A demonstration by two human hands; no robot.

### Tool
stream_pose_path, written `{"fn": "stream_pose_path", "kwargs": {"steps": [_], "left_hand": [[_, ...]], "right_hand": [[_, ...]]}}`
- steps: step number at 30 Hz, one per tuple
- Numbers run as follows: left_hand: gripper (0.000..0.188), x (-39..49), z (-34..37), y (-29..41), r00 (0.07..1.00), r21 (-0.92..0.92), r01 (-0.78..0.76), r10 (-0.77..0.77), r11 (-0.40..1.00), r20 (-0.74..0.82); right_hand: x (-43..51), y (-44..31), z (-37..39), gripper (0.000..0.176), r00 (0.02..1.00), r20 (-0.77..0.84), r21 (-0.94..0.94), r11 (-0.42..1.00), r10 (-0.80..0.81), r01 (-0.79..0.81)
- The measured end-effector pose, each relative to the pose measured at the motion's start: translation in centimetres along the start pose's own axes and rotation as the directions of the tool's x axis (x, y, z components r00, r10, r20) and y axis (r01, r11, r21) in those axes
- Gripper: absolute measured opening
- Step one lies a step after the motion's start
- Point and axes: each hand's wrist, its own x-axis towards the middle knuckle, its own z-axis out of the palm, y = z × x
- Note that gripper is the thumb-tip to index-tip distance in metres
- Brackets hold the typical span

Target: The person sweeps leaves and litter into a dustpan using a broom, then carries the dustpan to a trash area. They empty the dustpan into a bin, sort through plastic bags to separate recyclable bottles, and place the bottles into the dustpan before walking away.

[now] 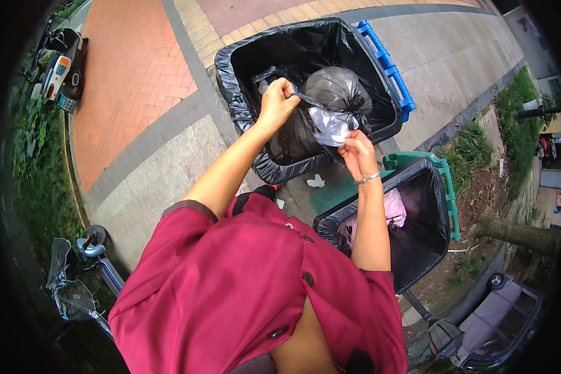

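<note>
My left hand (278,105) pinches a twisted strip of thin black plastic (312,100) above a large bin lined with a black bag (236,100). At the bin's near side my right hand (358,150) has its fingers closed on the edge of a crumpled white plastic bag (331,126). A metal bracelet circles that wrist. Just beyond the white bag lies a full, knotted dark bag (334,86). Another dark bag (294,140) bulges below my hands, inside the bin. What my right fingertips pinch besides the white plastic is hard to tell.
A smaller green bin (450,201), also black-lined, holds a pink bag (394,208) under my right forearm. White scraps (316,181) lie between the bins. Blue handles (388,70) edge the large bin. Scooters (63,70) stand at left, a tree trunk (516,231) at right.
</note>
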Motion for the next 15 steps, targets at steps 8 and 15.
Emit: {"fn": "stream_pose_path", "kwargs": {"steps": [8, 15], "left_hand": [[0.015, 1.2, 2.2, 2.7, 0.990, -0.081, -0.088, 0.096, 0.993, 0.104], [0.016, -0.7, 2.4, 3.9, 0.906, -0.063, -0.418, 0.421, 0.906, 0.051]], "right_hand": [[1.8, -0.1, -0.6, 0.020, 0.970, -0.125, -0.761, 0.647, -0.211, 0.042], [2.5, -2.9, 0.4, 0.012, 0.957, -0.177, -0.600, 0.796, -0.231, 0.081]]}}
